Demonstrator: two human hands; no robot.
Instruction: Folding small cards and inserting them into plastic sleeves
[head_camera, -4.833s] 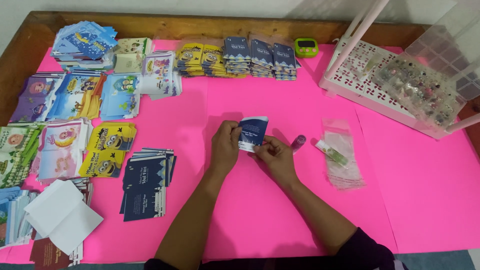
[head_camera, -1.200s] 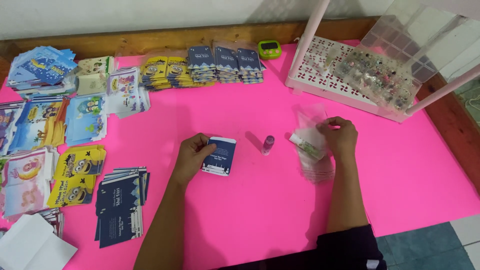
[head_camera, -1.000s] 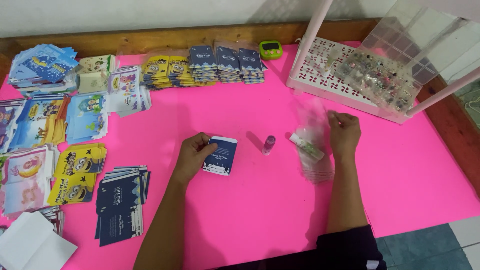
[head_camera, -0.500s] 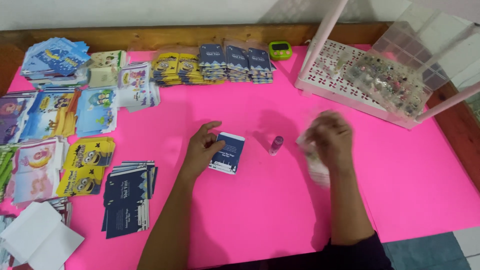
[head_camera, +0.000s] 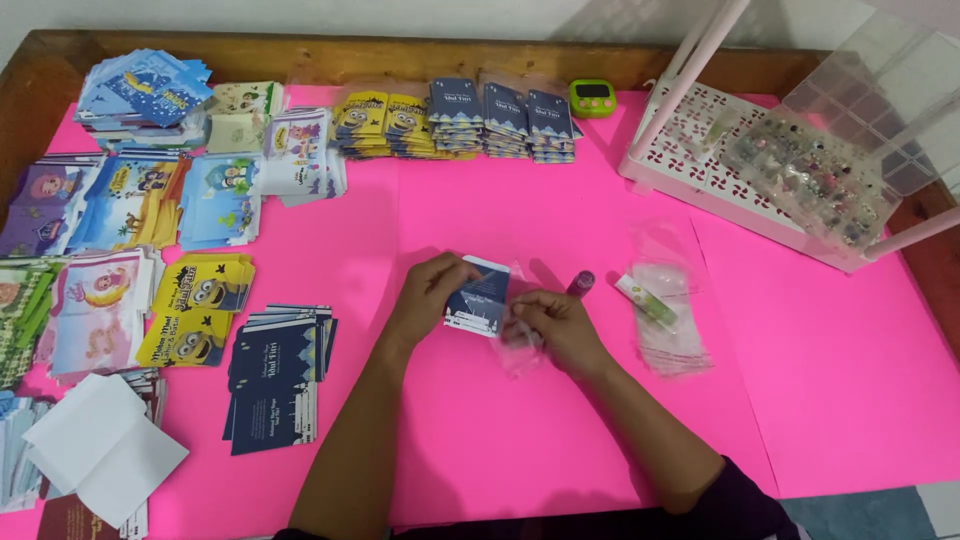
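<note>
Near the middle of the pink counter (head_camera: 800, 400), the left hand (head_camera: 430, 295) pinches the left edge of a small dark blue card (head_camera: 480, 298), thumb and fingers closed on it and lifting it slightly off the surface. The right hand (head_camera: 560, 325) is closed on a clear plastic sleeve (head_camera: 520, 345), held just beside the card's right edge and touching it; the sleeve's lower end hangs toward the near edge.

Just beyond the right hand stands a small purple-capped tube (head_camera: 581, 283), and farther right lies a loose pile of clear sleeves (head_camera: 670, 320) with a small pale stick (head_camera: 645, 300) on top.

The left side is crowded: a stack of dark blue cards (head_camera: 275, 375) lies near the left forearm, yellow cartoon cards (head_camera: 195, 310) beside it, more coloured packs toward the left edge, and white paper (head_camera: 100, 450) at the near left corner. Along the far edge runs a row of card stacks (head_camera: 480, 120) ending in a small green timer (head_camera: 593, 97). A white lattice rack (head_camera: 720, 180) with a clear compartment box (head_camera: 830, 170) fills the far right corner.

Open pink surface lies along the near edge between the forearms and across the near right part of the counter.
</note>
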